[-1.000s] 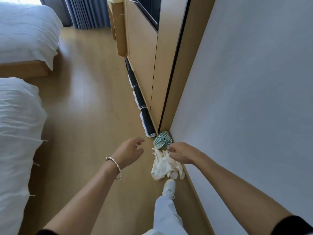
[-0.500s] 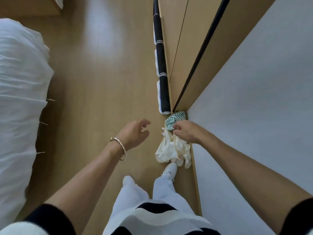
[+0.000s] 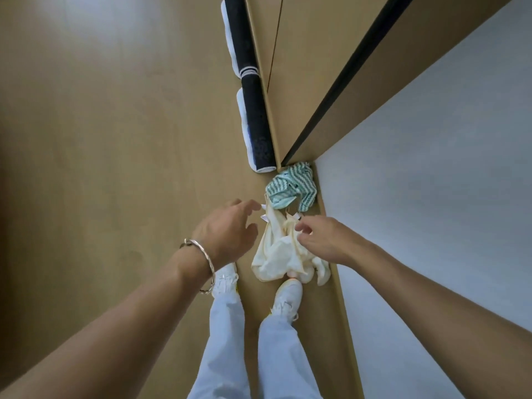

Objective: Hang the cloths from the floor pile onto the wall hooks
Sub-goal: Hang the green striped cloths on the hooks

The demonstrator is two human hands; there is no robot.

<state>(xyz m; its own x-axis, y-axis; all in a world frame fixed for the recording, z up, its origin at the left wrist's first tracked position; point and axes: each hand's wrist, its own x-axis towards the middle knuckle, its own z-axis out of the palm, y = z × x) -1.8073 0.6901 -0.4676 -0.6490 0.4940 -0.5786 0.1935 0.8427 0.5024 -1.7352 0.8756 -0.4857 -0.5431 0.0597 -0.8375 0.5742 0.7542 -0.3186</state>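
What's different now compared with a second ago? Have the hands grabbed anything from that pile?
The left hand has moved right, its fingers now almost at the cream cloth. The right hand has drawn back from the green striped cloth and seems to pinch the cream one's bunched top. Both cloths still lie on the floor by the wall.

Soft, even daylight fills the scene, leaving a pale sheen on the wooden floor (image 3: 95, 33) at upper left and only faint shadows. The wide lens bends the straight lines of the wall (image 3: 431, 203). The left edge darkens and the picture is slightly soft overall.
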